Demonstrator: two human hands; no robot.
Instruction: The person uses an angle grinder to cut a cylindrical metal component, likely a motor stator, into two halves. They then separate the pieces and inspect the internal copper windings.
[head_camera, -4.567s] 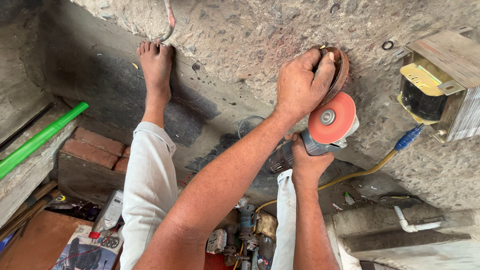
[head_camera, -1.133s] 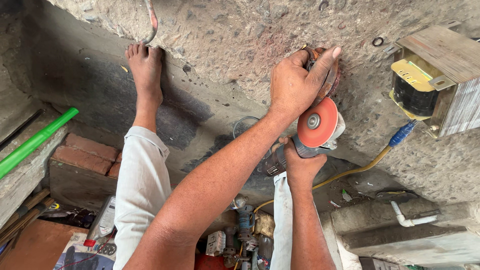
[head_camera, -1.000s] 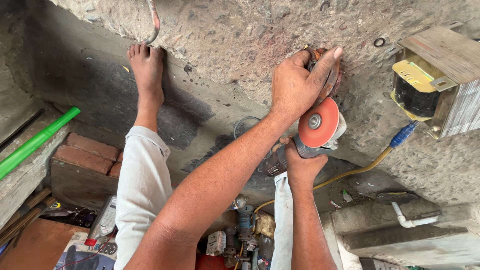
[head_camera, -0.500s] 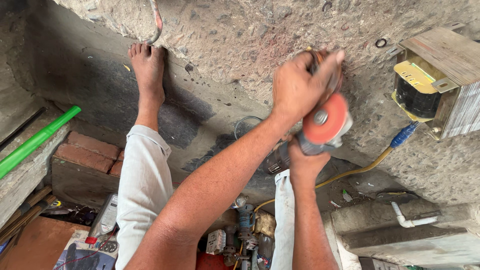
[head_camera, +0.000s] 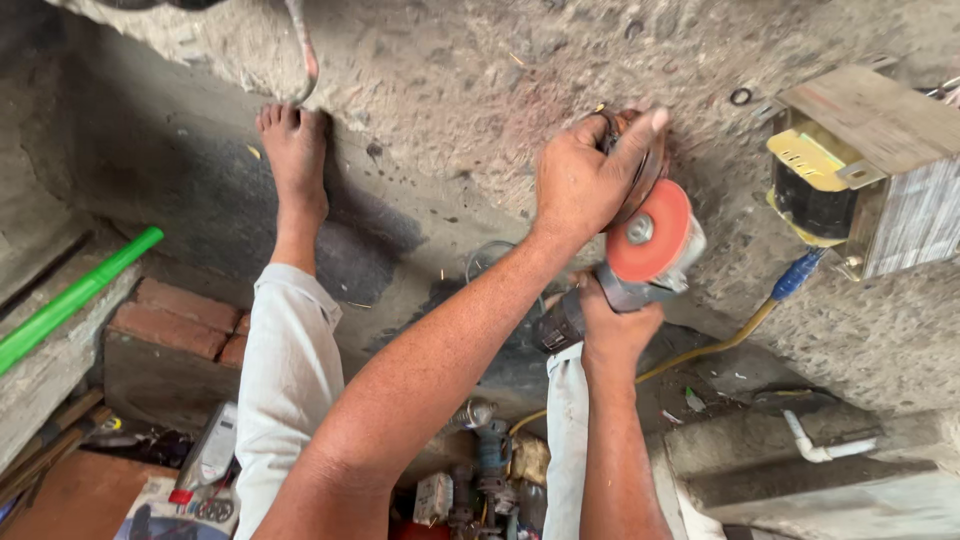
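A rusty round part (head_camera: 640, 165) is gripped in the closed left hand (head_camera: 585, 180) against the concrete slab (head_camera: 450, 80), while an angle grinder (head_camera: 640, 255) with an orange disc (head_camera: 650, 230) is clasped by the right hand (head_camera: 615, 325).

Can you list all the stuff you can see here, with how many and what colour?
round rusty metal piece: one, brown, held against the rough wall
angle grinder with orange-red disc: one, grey, beside the metal piece
boxy metal transformer: one, grey and yellow, right ledge
yellow cable with blue plug: one, below the transformer
green plastic pipe: one, far left
red bricks: a few, lower left
white pipe piece: one, lower right
bare foot: one, against the wall
left hand: grips the metal piece
right hand: holds the grinder
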